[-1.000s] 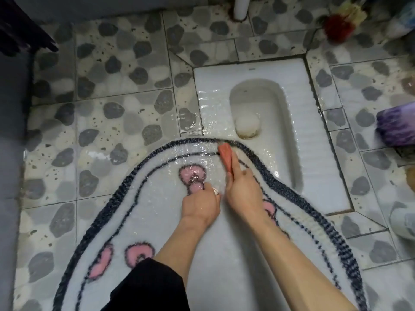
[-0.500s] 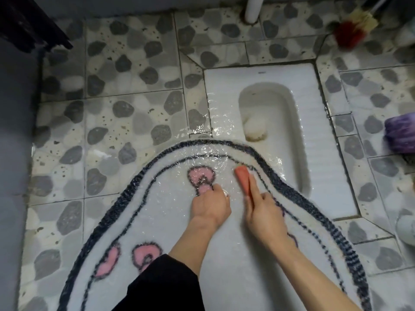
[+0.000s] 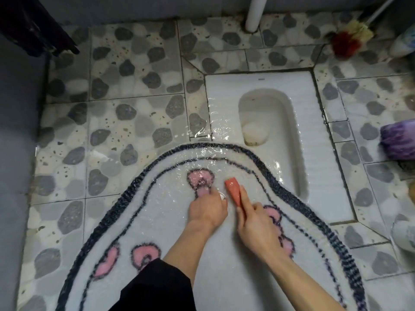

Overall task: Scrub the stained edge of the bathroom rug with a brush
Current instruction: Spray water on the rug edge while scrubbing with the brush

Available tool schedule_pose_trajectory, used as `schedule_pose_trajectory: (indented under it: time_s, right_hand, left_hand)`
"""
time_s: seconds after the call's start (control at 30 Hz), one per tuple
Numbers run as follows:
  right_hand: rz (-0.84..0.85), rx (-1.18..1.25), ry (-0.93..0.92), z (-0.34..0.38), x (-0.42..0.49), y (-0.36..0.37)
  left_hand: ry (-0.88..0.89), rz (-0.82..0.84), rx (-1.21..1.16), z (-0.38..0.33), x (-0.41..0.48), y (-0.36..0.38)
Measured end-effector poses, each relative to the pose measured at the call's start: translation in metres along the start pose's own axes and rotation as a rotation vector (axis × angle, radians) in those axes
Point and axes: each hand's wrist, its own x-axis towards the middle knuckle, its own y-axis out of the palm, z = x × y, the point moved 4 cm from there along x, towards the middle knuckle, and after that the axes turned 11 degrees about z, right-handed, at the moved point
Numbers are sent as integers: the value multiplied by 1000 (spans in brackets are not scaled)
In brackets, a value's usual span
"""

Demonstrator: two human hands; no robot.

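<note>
Presently, right hand [image 3: 256, 225] clamps orange brush [image 3: 233, 190] on wet rug [image 3: 157, 221]; left hand [image 3: 207, 209], at nine o'clock, fingers curled, contents indeterminable. Squat pan [image 3: 325, 176] mark illegible.

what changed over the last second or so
The right hand drew the orange brush back toward the person, from near the dark border at the rug's far end to inside the inner line, beside the pink patch. Its grip on the brush is unchanged. The left hand stayed pressed on the rug.
</note>
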Motion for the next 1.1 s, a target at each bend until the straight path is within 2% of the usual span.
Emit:
schedule_pose_trajectory:
  time_s: [0.1,0.17,0.23,0.33,0.4,0.47,0.57,0.7,0.83,0.97,1.03,1.1]
  right_hand:
    - [-67,-8,-5,33,80,-28]
    - [-96,26,-21,45,107,-33]
    - [-33,70,-16,37,77,-15]
    - [71,-21,-55,16,-8,19]
    - [101,-93,-56,7,0,13]
    - [23,-93,-44,14,43,-12]
    - [-83,50,10,33,88,-31]
    - [-114,286,64,20,51,-1]
    - [-68,298,62,-24,8,15]
    - [-91,297,91,-42,-2,11]
    - [-125,375,121,-45,-6,12]
    - [-190,446,146,-46,-13,16]
  left_hand:
    - [-47,7,-178,14,-1,0]
    - [-79,-49,-127,27,-1,-4]
    - [-94,-62,-58,34,-1,-8]
    - [-95,-15,-21,33,2,-13]
    - [-92,-18,2,30,3,-15]
    - [-91,-18,13,27,3,-14]
    - [-85,-33,32,28,4,-11]
    - [-29,-95,227,22,-1,-12]
    - [84,-180,424,10,-7,-5]
    - [42,-231,509,3,-6,-5]
    - [89,-279,553,-11,-2,-16]
    - [209,-331,514,-32,14,-38]
